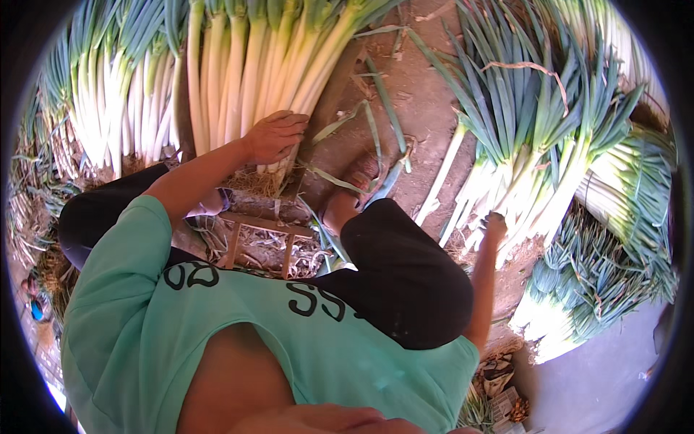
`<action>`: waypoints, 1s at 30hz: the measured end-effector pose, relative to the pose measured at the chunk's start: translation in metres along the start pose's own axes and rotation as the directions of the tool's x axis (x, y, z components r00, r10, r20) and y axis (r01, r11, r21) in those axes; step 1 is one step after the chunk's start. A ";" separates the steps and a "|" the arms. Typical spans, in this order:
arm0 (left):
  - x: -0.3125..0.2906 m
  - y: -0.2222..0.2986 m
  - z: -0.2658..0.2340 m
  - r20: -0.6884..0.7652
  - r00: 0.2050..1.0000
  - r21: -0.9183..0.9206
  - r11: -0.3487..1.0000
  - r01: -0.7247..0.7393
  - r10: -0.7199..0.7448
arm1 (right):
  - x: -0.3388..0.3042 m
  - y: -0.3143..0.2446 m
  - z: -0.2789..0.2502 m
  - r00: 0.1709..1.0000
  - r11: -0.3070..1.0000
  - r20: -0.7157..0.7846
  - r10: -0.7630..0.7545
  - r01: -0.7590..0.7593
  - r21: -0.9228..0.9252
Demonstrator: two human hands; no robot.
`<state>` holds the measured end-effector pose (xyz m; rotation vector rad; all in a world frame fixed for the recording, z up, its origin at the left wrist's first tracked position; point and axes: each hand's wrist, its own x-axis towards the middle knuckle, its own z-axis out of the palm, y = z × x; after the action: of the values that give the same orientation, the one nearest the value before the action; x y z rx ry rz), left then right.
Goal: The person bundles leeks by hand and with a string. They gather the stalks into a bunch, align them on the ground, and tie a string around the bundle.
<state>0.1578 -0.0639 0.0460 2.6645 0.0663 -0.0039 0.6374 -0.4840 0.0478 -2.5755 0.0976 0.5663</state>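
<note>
In front of me, a row of long green onions (pixel 235 94) with thick white stalks and trimmed-looking roots lies with the tops pointing away. My left hand (pixel 278 136) rests at the right side of this row, near the root ends. Its fingers are curled together over the outermost stalk. To my right spreads a loose pile of green onions (pixel 535 155) with long green leaves. At its root end is my right hand (pixel 494 223), closed on the base of a green onion; glare and the small size hide the fingertips.
Another stack of green onions (pixel 126 108) stands at the left. Tied-looking bundles (pixel 600 253) lie farther right. A low wooden frame (pixel 264 224) sits between my legs, with peelings (pixel 260 253) around it. Loose leaves (pixel 383 108) and a single stalk (pixel 442 170) lie on the brown floor.
</note>
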 end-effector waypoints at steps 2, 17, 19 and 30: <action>0.004 0.002 -0.003 0.058 0.998 0.019 1.000 0.012 -0.013 | -0.030 -0.010 0.032 0.959 0.923 -0.222 -0.179 0.085 -0.374; 0.004 0.007 0.002 -0.024 1.000 0.108 0.994 -0.010 0.013 | 0.015 -0.076 0.008 0.900 0.713 -0.114 -0.420 0.250 -0.655; 0.007 0.010 -0.006 -0.015 1.000 0.084 0.996 -0.021 0.023 | -0.005 -0.084 0.001 0.879 0.686 -0.104 -0.466 0.284 -0.670; 0.007 0.018 -0.015 0.003 0.999 0.103 0.994 -0.036 0.036 | -0.130 -0.182 -0.057 0.973 0.909 0.101 -0.207 0.153 0.388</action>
<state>0.1658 -0.0725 0.0679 2.7686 0.0187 0.0031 0.5721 -0.3572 0.2294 -2.1350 -0.0739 0.5920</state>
